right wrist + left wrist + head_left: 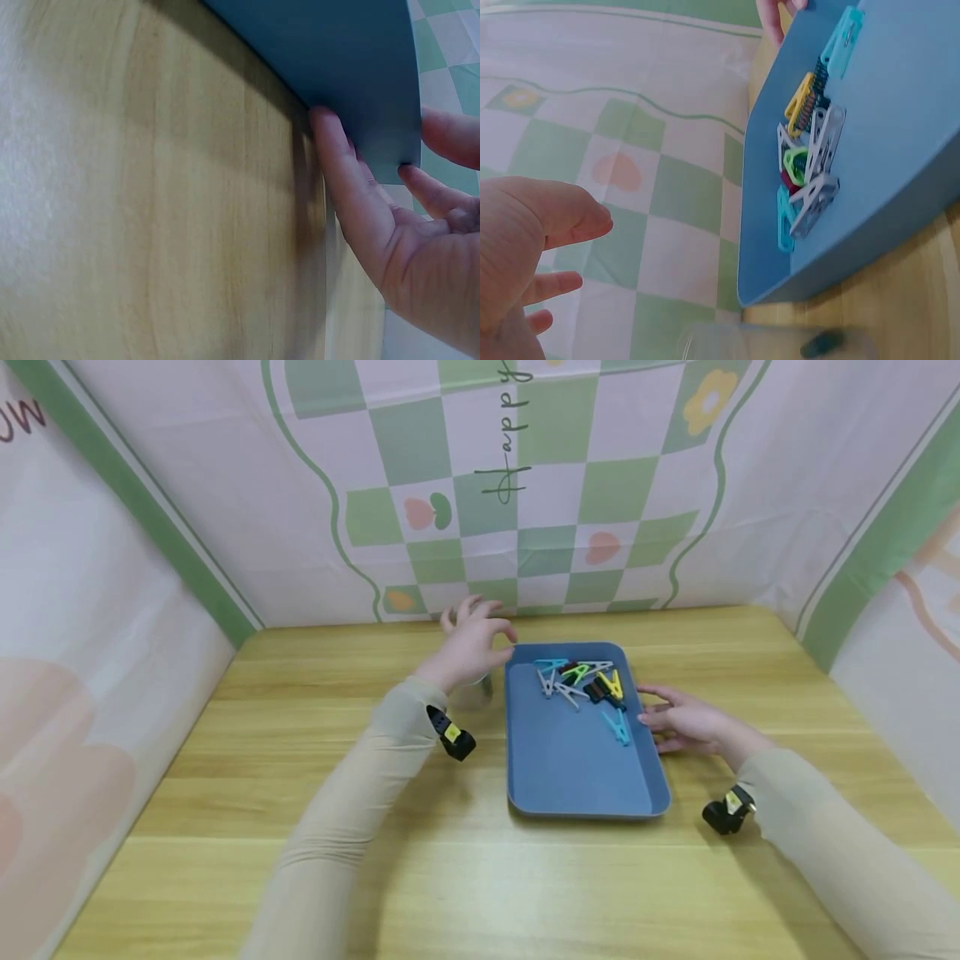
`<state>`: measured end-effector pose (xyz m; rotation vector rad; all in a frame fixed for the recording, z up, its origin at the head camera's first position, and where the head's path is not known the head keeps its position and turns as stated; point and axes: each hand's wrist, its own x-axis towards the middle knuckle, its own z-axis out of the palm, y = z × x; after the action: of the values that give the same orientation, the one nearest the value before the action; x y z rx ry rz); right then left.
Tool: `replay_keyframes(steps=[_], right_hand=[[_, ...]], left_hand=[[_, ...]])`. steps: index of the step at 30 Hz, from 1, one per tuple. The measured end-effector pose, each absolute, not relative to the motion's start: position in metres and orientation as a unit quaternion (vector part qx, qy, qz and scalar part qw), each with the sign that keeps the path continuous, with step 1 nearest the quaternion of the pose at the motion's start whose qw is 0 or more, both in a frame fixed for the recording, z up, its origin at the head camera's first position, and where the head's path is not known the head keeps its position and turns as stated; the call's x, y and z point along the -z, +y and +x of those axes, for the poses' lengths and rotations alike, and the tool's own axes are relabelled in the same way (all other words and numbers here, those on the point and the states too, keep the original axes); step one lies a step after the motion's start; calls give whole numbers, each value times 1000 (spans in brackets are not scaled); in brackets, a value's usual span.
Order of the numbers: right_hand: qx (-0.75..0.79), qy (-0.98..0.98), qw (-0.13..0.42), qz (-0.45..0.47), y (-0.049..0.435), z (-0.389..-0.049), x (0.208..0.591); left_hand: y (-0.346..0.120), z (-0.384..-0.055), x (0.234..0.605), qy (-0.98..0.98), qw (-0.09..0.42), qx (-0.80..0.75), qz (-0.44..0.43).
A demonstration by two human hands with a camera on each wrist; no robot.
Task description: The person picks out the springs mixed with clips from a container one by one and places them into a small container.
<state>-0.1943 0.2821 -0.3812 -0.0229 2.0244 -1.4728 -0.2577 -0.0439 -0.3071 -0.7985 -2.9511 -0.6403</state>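
Observation:
My left hand hovers at the tray's upper left corner, fingers spread and loosely bent, with nothing between them. Below it stands a clear container with a dark green thing inside, partly hidden by the hand in the head view. A blue tray lies to the right. My right hand touches the tray's right wall with extended fingers, one low near the table. In the tray's far half lie grey clothespins, blue clothespins, a yellow clothespin, a green clothespin and dark ribbed pieces.
Under everything is a wooden table. A patterned cloth hangs behind its far edge, with further cloth at both sides. A small black camera is worn on the left wrist, another camera on the right.

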Motion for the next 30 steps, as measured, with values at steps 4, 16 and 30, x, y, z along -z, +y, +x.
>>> replay_keyframes(steps=[4, 16, 30], right_hand=[[561, 766, 313, -13, 283, -194, 382], [565, 763, 314, -12, 283, -194, 381], [570, 758, 316, -32, 286, -194, 384]], left_hand=[[-30, -254, 308, -945, 10, 196, -262], [8, -247, 323, -939, -10, 177, -294], [34, -243, 345, -931, -40, 167, -323]])
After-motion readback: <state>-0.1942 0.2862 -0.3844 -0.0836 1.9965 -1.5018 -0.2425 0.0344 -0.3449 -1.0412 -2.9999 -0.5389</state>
